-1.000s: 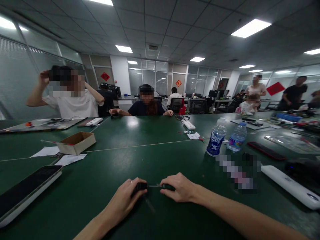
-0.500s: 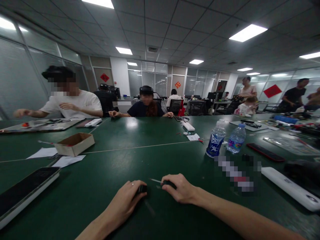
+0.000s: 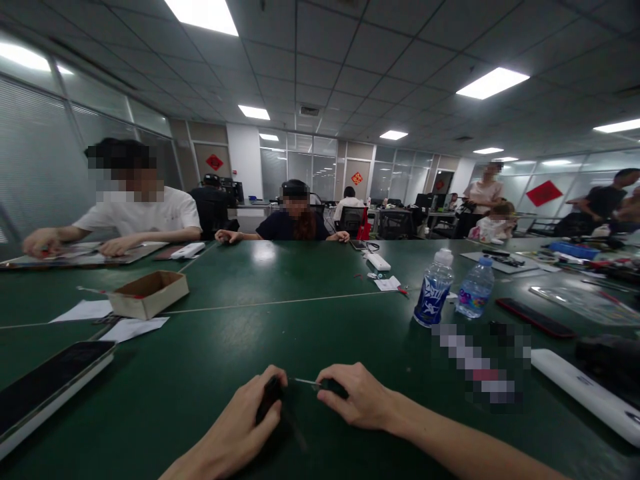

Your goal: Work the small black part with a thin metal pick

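Observation:
Low over the green table (image 3: pixel 240 353), my left hand (image 3: pixel 250 413) is closed around a small black object (image 3: pixel 270 398) whose kind I cannot make out. Opposite it, my right hand (image 3: pixel 357 397) grips a screwdriver (image 3: pixel 334 387) by its dark handle. The thin metal shaft points left, toward the black object. Its tip is close to my left fingertips; whether it touches the object I cannot tell.
To the right stand a blue-labelled bottle (image 3: pixel 433 293) and a water bottle (image 3: pixel 475 288). A white power bank (image 3: pixel 585 390) lies farther right. An open cardboard box (image 3: pixel 150 297) and a phone-like slab (image 3: pixel 55 393) are at left. Co-workers sit across the table.
My left hand has turned the black object so more of its side shows. The screwdriver tip has come closer to it. The view has tilted slightly upward.

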Demonstrator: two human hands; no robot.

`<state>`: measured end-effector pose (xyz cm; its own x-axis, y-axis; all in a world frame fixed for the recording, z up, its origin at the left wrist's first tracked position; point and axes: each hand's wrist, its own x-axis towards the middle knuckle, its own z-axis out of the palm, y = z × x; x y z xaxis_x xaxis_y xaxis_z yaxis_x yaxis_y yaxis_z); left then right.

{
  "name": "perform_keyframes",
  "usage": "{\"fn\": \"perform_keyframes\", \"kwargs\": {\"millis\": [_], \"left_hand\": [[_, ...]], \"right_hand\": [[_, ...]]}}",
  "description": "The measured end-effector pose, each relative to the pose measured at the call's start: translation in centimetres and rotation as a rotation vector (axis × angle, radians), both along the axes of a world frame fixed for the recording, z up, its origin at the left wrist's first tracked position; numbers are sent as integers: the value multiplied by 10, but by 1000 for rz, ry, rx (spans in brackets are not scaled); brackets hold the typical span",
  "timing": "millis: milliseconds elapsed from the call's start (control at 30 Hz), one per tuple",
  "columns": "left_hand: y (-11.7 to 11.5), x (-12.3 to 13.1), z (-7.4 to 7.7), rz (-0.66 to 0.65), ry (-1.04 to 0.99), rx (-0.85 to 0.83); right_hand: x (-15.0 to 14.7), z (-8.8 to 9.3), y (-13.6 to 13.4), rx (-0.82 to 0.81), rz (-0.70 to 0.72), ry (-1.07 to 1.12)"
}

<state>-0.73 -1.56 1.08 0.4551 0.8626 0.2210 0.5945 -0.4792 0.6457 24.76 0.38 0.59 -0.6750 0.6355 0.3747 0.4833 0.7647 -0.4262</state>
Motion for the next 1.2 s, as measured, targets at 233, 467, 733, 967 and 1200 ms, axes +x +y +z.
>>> {"fn": "perform_keyframes", "kwargs": {"millis": [233,467,733,967,1200], "left_hand": [[4,0,3,-17,-113,-94],[9,0,-6,1,-139,-99],[10,0,-5,-11,-132,-116],[8,0,-2,0,-57,-87],[4,-5,2,14,23,-162]], "right_hand": [[-1,-3,1,12,2,17],[-1,1,0,-11,1,-13],[0,4,-2,-37,-21,-35],[0,5,-1,-41,-12,-37],[-2,6,-3,-46,-36,-44]]}}
